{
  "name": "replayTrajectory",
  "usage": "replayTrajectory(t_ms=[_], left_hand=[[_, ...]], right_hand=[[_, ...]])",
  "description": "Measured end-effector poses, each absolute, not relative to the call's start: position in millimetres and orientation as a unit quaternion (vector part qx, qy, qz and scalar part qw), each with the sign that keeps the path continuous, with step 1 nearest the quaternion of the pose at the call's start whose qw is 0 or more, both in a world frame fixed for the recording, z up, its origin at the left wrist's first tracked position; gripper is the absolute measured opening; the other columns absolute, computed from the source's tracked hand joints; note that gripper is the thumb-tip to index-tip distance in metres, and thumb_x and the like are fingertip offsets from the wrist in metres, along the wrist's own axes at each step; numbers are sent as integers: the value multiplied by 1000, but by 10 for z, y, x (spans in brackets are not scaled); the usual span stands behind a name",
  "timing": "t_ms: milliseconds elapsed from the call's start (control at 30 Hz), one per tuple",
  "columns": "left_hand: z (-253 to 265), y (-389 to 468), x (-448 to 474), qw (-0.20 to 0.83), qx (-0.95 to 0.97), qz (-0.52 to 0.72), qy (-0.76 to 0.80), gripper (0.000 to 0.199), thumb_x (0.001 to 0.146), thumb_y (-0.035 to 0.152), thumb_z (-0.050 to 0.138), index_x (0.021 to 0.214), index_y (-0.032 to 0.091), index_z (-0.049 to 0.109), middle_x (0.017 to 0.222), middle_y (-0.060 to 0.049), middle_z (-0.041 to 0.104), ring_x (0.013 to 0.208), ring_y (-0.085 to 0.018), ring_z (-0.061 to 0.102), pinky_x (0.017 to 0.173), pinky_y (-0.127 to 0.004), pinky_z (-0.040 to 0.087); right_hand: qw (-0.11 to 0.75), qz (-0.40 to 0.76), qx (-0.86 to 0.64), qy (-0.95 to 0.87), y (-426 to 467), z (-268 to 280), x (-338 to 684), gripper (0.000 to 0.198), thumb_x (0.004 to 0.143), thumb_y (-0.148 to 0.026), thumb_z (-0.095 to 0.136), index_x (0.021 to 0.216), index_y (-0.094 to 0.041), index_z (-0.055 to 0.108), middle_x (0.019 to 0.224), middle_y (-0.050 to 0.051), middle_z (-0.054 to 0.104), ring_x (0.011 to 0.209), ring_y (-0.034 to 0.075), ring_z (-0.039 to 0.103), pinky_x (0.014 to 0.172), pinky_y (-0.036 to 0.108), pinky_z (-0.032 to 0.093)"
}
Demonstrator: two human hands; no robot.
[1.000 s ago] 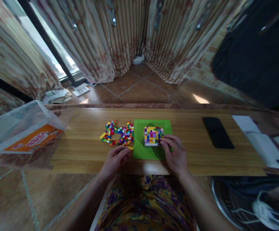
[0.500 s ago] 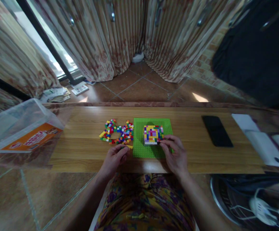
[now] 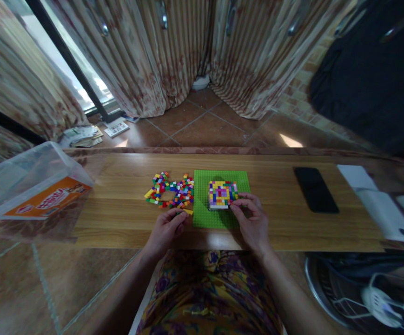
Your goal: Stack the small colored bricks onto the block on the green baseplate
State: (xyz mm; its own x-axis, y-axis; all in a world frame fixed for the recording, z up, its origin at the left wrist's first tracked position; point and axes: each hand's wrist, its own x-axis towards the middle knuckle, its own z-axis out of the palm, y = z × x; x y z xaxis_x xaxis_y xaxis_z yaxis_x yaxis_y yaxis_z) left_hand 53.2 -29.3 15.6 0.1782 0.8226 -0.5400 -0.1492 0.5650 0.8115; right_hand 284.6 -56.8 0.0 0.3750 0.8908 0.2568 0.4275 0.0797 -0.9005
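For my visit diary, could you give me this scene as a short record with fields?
Left hand: next to a yellow brick; grip unclear
Right hand: at the near right corner of the brick block
Block: multicoloured, on the green baseplate
Loose bricks: on the wooden table, left of the baseplate
Far left: clear box, orange label
Right side: flat black slab

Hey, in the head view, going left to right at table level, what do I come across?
Clear tub, loose bricks, green baseplate, black device, flat white object. Both hands and the brick build overlap these, so I left them out.
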Motion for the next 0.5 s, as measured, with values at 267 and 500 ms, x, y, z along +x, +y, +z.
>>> replayTrajectory(t_ms=[267,500], left_hand=[[202,-301,569,690,329,350,542,33,63,43,79,72,14,64,61,4,54,50,-3,41,47,-14,28],[183,-342,574,696,351,342,525,31,64,42,76,72,15,66,62,3,56,51,-4,40,48,-17,28]], right_hand=[[500,253,-650,-513,-549,62,2864,17,81,-38,66,76,-22,69,108,6,58,107,22,57,90,38,45],[543,196,-657,-485,-607,31,2915,18,83,-38,64,81,-22,72,104,6,62,100,20,60,85,36,47]])
